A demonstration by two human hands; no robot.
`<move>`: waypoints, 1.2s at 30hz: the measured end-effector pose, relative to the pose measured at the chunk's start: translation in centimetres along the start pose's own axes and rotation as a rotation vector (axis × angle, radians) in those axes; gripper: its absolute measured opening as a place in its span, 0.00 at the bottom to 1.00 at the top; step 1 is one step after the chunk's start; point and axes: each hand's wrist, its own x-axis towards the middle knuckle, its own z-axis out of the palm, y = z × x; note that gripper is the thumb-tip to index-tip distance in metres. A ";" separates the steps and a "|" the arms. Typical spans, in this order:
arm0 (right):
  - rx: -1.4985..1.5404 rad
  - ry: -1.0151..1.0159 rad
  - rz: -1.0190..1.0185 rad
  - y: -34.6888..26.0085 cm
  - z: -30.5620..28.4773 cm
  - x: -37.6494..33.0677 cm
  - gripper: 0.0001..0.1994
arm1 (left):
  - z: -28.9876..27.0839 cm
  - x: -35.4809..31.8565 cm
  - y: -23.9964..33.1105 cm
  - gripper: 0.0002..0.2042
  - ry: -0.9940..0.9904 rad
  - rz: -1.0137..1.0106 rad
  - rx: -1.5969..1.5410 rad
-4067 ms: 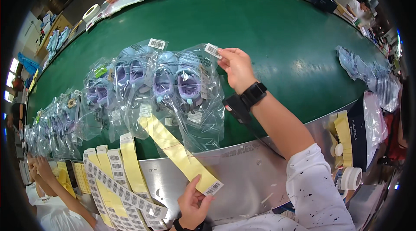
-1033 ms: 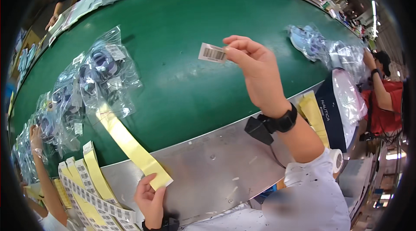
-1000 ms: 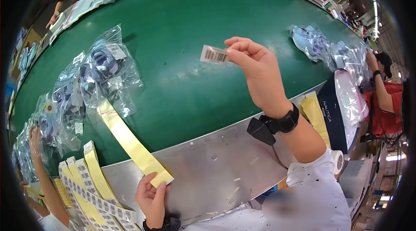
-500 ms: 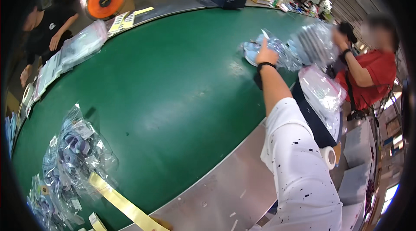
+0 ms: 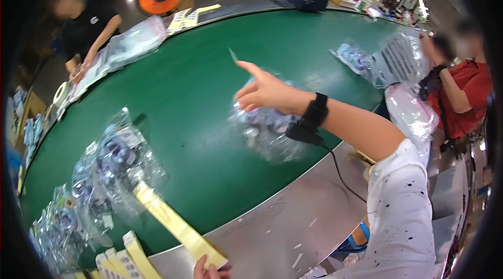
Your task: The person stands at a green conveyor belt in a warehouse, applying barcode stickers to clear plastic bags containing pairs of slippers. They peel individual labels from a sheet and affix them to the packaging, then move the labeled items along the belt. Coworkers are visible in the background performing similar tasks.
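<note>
My right hand, a black band on its wrist, is over a clear plastic bag of pale blue and lilac items that look like footwear. Its index finger points out with a small pale label at the tip; the other fingers bend down towards the bag, their tips partly hidden. At the bottom edge my left hand is closed on the near end of a yellow label strip. The strip's far end touches a bagged bundle on the green belt.
More bagged bundles and yellow label strips lie near left. A metal ledge edges the belt. Across it, a person in black handles flat bags; at right, a person in red holds a plastic bag. A cable trails from my wristband.
My right hand has come nearer and leftwards, and one bag has moved along with it from the far right pile. My left hand has come into view on the yellow strip.
</note>
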 end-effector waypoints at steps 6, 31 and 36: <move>0.099 0.350 -0.352 -3.3 1.2 0.8 0.30 | 1.2 0.5 -1.0 0.14 0.008 0.088 -0.161; 0.613 0.747 0.335 13.8 0.6 3.1 0.08 | 3.1 0.6 -1.5 0.15 -0.014 0.203 -0.086; 0.256 1.018 0.382 13.6 3.0 4.6 0.07 | 3.6 0.4 -1.2 0.16 -0.010 0.221 -0.079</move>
